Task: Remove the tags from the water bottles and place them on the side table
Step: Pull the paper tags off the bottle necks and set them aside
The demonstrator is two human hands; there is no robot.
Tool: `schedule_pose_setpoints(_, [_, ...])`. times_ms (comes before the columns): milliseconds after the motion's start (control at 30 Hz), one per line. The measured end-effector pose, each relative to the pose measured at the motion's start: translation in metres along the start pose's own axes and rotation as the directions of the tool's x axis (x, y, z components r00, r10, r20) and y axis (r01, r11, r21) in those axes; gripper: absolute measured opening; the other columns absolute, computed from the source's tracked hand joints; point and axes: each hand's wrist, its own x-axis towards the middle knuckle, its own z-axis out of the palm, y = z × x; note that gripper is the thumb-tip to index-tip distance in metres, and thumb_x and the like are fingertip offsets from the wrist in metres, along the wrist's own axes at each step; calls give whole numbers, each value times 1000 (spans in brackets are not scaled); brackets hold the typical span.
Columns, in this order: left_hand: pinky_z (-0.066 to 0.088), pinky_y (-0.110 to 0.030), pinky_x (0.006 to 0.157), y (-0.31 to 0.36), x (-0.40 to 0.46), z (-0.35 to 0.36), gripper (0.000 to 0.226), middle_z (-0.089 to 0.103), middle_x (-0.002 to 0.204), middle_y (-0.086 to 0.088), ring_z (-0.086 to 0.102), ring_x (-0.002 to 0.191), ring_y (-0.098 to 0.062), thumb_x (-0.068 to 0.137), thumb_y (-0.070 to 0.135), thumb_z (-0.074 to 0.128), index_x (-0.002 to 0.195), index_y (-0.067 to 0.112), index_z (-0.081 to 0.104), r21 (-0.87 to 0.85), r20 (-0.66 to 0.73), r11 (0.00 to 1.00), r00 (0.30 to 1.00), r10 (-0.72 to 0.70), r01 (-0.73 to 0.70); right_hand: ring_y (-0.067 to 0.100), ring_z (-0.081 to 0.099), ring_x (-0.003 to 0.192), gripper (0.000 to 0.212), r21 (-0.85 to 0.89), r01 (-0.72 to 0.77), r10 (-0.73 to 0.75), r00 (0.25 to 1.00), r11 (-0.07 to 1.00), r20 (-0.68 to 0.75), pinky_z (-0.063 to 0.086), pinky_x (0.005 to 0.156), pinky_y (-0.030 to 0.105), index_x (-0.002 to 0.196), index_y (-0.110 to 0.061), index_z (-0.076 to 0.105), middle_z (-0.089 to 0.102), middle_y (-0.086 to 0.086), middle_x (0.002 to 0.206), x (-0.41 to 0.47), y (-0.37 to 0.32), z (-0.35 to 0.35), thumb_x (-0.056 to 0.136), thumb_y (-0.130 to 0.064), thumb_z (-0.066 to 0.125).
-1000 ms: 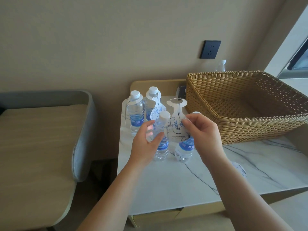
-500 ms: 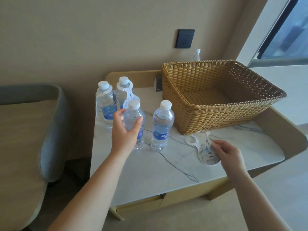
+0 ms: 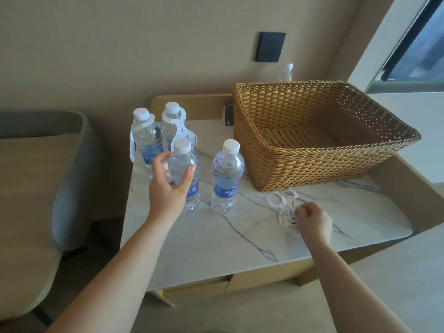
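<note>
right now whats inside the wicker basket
Nothing shows inside the wicker basket: only its bare woven floor. The near wall hides the front strip of that floor, so something flat there could go unseen.

Four water bottles [image 3: 227,179] are stood on the left part of the side table [image 3: 240,236], two behind two (the rear pair nearest the wall). A basket [image 3: 312,145] is set to their right. The removed tags [image 3: 284,210] are laid on the tabletop just before the basket, right of the front bottles.
</note>
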Motion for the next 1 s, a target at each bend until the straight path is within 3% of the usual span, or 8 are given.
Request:
schedule_pose_setpoints(200, [51, -12, 79, 1, 0, -1, 49, 61, 128, 2, 62, 111, -16, 84, 46, 69, 122, 39, 39, -9, 9, 1000, 1000, -13, 13, 27, 54, 100, 23, -170, 69, -69, 998, 983, 8, 49, 81, 39, 108, -11, 65, 60, 8, 108, -6, -4, -3, 91, -23, 56])
schedule_pose_setpoints(300, [52, -18, 83, 2, 0, -2, 50, 60, 129, 3, 62, 113, -15, 83, 46, 69, 123, 37, 39, -15, 20, 1000, 1000, -18, 19, 28, 54, 105, 21, -101, 154, -157, 987, 983, -29, 47, 83, 39, 107, -10, 67, 61, 9, 109, -16, -18, -10, 90, -22, 60])
schedule_pose_setpoints(400, [47, -8, 76, 5, 1, -2, 50, 61, 126, 5, 62, 109, -12, 81, 49, 68, 119, 39, 39, 16, 25, 1000, 1000, -9, 9, 26, 57, 95, 17, 48, 338, -333, 939, 940, -86, 45, 76, 35, 100, -13, 66, 61, 1, 95, -39, -55, -13, 86, -23, 66])
schedule_pose_setpoints(533, [44, -14, 77, 9, 5, -10, 52, 59, 118, 16, 60, 108, -10, 77, 56, 70, 116, 46, 38, 89, 59, 996, 998, -22, 17, 16, 52, 101, 63, 230, 457, -463, 886, 859, -29, 45, 83, 32, 128, -17, 49, 55, -3, 108, -74, -118, 2, 75, -34, 77])
schedule_pose_setpoints(667, [50, -20, 81, 2, 5, -18, 77, 60, 112, 24, 64, 100, -2, 57, 65, 79, 121, 48, 39, 33, 164, 992, 978, -128, 124, 19, 39, 131, 103, 303, 249, -326, 914, 920, 240, 37, 107, 40, 150, -21, 19, 38, 3, 145, -85, -142, 27, 69, -39, 82])
schedule_pose_setpoints(800, [43, -12, 70, -15, 1, -14, 54, 60, 96, 25, 62, 95, 0, 65, 36, 87, 103, 42, 49, 180, 204, 969, 958, -204, 168, 21, 51, 119, 76, 348, 130, -244, 920, 929, 308, 45, 93, 36, 136, -24, 38, 52, -1, 130, -87, -139, 46, 73, -26, 80])
schedule_pose_setpoints(900, [40, -11, 69, -20, 6, -8, 48, 59, 92, 27, 61, 93, -3, 68, 30, 85, 103, 37, 53, 210, 200, 964, 958, -208, 165, 11, 59, 98, 56, 414, 103, -238, 927, 904, 290, 46, 72, 25, 117, -34, 42, 59, -8, 111, -89, -140, 54, 75, -26, 78])
schedule_pose_setpoints(1000, [42, -13, 72, -20, 13, 3, 49, 61, 95, 26, 60, 94, -1, 68, 31, 86, 106, 35, 54, 200, 236, 968, 951, -199, 153, 1, 56, 90, 51, 412, 122, -246, 932, 903, 264, 43, 68, 21, 110, -34, 43, 60, -11, 106, -86, -137, 58, 74, -28, 79])
